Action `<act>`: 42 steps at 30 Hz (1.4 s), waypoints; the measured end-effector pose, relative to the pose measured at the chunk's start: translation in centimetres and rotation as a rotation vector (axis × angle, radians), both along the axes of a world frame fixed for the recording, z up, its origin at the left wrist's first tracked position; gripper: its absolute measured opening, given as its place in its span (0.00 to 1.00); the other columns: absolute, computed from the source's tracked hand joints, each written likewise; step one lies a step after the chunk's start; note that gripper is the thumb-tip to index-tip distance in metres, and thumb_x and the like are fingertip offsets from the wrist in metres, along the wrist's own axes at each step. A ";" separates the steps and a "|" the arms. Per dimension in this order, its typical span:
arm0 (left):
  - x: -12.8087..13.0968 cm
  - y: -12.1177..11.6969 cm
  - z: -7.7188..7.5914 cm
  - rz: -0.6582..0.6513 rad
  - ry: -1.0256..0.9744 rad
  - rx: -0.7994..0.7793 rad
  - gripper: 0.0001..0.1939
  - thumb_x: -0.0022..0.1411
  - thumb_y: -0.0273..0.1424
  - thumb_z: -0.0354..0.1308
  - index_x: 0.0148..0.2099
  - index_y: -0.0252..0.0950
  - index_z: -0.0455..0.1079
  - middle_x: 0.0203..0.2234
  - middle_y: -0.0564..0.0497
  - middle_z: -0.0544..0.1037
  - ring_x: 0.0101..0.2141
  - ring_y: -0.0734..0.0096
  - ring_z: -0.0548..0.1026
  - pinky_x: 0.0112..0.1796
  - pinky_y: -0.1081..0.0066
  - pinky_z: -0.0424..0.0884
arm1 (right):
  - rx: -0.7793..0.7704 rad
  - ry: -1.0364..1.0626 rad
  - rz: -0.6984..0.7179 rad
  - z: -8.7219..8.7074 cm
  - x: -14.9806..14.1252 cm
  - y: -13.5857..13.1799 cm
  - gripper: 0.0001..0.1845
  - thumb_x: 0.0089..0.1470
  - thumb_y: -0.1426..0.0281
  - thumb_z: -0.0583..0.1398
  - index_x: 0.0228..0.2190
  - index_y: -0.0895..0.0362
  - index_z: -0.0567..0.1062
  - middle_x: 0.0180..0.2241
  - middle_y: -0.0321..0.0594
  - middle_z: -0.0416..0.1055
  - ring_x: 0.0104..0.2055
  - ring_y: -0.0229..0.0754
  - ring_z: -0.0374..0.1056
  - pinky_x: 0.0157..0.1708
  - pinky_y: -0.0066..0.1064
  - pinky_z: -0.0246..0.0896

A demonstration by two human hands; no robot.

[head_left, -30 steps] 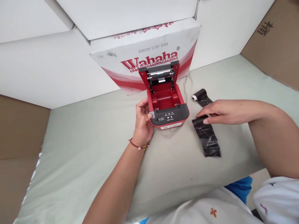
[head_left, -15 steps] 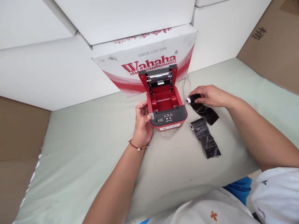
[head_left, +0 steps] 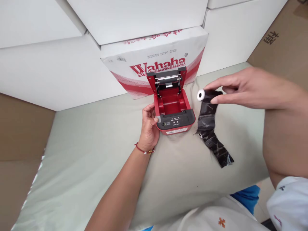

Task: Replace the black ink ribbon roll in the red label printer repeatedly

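Observation:
A small red-and-black printer stands on the cloth with its lid raised and its red roll compartment exposed. My left hand grips the printer's left side, its thumb on the grey corner piece. In my right hand, thumb and fingers pinch a roll of black film with a white core, held above the cloth to the right of the printer. A creased strip of this film dangles down. Behind and below it lies a second black roll, its strip stretched toward me and its core mostly hidden.
A white and red Wahaha carton stands right behind the printer. White boxes form a wall at the back. Brown cardboard rises at the right, with more at the left. Pale green cloth covers the table.
My right hand has lifted its black roll from the cloth, and the strip now hangs down over the other roll. My left hand keeps its grip on the printer.

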State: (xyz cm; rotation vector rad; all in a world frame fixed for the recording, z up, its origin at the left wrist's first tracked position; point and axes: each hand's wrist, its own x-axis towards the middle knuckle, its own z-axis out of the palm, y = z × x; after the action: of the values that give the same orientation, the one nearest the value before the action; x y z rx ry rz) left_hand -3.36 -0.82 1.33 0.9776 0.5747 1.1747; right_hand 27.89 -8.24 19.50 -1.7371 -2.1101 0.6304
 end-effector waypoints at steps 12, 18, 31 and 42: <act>0.3 0.0 0.0 0.017 -0.019 0.000 0.29 0.54 0.44 0.79 0.56 0.47 0.75 0.59 0.51 0.78 0.59 0.60 0.77 0.58 0.63 0.75 | 0.113 -0.292 -0.006 -3.6 -11.7 5.0 0.22 0.61 0.77 0.61 0.53 0.53 0.85 0.48 0.47 0.87 0.47 0.58 0.82 0.43 0.44 0.72; 0.2 0.0 -0.1 0.002 0.007 0.000 0.30 0.55 0.45 0.77 0.57 0.47 0.74 0.60 0.51 0.76 0.62 0.59 0.73 0.61 0.63 0.72 | 0.162 -0.452 -0.084 -4.9 -13.0 6.5 0.17 0.66 0.72 0.59 0.48 0.53 0.86 0.39 0.51 0.87 0.36 0.57 0.80 0.33 0.44 0.67; 0.6 -0.7 -0.1 0.129 0.049 0.081 0.28 0.60 0.48 0.73 0.58 0.47 0.73 0.61 0.48 0.76 0.67 0.52 0.71 0.68 0.54 0.68 | 0.145 -0.163 0.076 -3.7 -12.3 5.4 0.15 0.67 0.70 0.60 0.48 0.53 0.86 0.49 0.46 0.87 0.50 0.53 0.81 0.48 0.43 0.71; 0.2 -3.4 0.0 0.449 0.529 0.979 0.19 0.62 0.49 0.69 0.53 0.51 0.84 0.53 0.45 0.79 0.68 0.34 0.69 0.74 0.31 0.51 | 0.493 -0.122 -0.077 -2.5 -8.4 7.1 0.31 0.76 0.47 0.51 0.69 0.45 0.74 0.66 0.48 0.77 0.73 0.61 0.65 0.71 0.58 0.61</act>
State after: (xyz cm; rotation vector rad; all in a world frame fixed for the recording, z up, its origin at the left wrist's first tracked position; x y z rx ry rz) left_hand -3.17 -4.18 1.36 2.1135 0.6545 1.6493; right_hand 19.47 -1.14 16.98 -1.5899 -2.0384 -0.0257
